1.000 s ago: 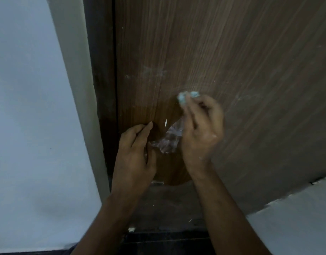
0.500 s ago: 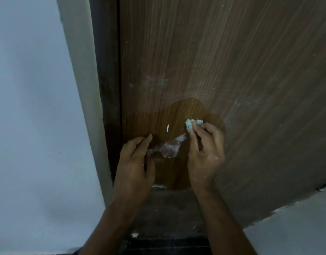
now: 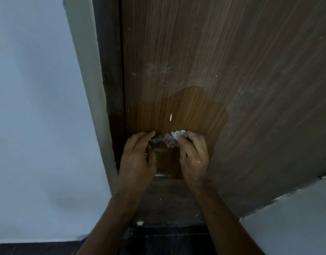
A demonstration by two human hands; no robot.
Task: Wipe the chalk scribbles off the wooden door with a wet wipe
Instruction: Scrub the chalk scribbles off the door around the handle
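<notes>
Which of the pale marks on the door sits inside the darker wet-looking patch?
The small white oval fleck, just above the hands. The chalk smudges higher up and at right lie on dry wood.

Looks like a doorway inside somebody's house: wood-grain door (image 3: 232, 70) up at 12 o'clock, plain painted wall (image 3: 33, 107) off at 9, pale door frame (image 3: 88, 74) between them, dark tiled floor (image 3: 167, 240) at 6.

Dark floor (image 3: 169, 205) below the door; white speck (image 3: 140, 223) on it.

door (image 3: 232, 70) above both hands bare; frame (image 3: 110, 89) crowds left.
</notes>
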